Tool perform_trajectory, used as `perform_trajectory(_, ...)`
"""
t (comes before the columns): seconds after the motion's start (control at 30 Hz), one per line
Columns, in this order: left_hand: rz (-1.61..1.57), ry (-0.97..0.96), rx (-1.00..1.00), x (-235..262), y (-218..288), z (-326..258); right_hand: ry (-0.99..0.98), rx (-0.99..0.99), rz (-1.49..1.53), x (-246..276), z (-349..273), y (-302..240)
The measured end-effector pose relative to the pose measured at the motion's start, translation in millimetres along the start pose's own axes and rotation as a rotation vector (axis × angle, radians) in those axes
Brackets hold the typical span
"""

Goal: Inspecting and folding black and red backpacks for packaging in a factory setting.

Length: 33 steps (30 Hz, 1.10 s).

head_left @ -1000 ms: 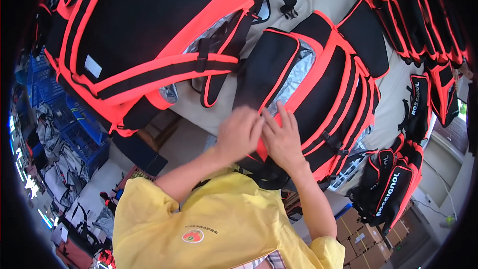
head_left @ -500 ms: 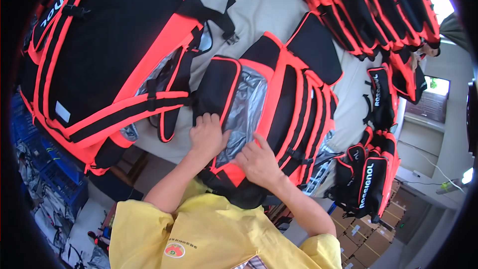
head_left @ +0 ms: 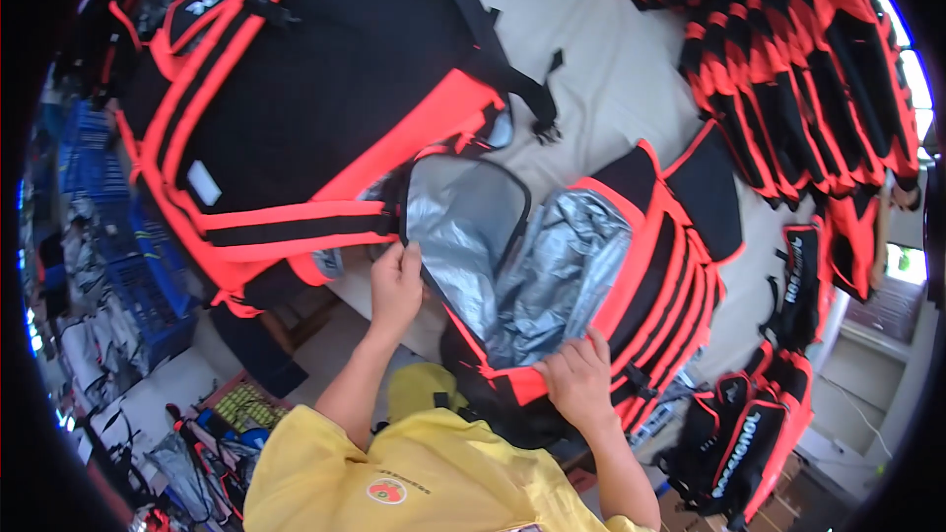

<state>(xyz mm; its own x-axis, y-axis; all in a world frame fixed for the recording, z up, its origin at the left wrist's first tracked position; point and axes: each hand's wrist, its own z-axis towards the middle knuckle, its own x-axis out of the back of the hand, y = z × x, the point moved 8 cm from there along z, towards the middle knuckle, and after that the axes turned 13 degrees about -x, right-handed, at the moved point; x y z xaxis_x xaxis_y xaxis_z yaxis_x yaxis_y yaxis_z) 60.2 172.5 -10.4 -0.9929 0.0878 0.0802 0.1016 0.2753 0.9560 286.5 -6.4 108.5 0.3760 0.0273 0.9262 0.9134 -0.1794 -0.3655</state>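
Note:
A black and orange-red backpack lies on the table before me. Its silver-lined compartment is unzipped, with crinkled lining showing inside. The compartment's flap is folded out to the left, its silver inner face up. My left hand pinches the flap's near left edge, fingers closed. At the near right corner of the opening, my right hand has its fingers curled over the orange-red rim. Padded shoulder straps run along the backpack's right side.
A larger backpack lies to the left, its strap reaching toward the flap. Several similar bags are stacked at the far right, more at the near right. Blue crates stand at the left. Pale cloth covers the table.
The flap has swung open to the left in my left hand, exposing the silver lining. My right hand stays by the near rim. The whole view has shifted.

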Motion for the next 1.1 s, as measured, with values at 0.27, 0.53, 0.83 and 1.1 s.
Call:
perform_trajectory(0.27, -0.029, 0.025, 0.136, 21.9, -31.8, -11.4, 0.025, 0.0, 0.066, -4.1, 8.5, -1.5)
perform_trajectory(0.53, 0.835, -0.033, -0.923, -29.2, 116.6, -29.2, 0.044, -0.038, 0.102, -4.7, 12.0, 0.7)
perform_trajectory(0.83, 1.179, -0.765, -1.351, -150.2, 125.7, -77.7, 0.098, -0.015, 0.098, -1.9, 5.4, -1.9)
perform_trajectory(1.1, 1.479, -1.668, -0.92, -159.2, 21.1, -90.8, 0.043, 0.032, 0.093, 5.5, 5.2, -2.3)
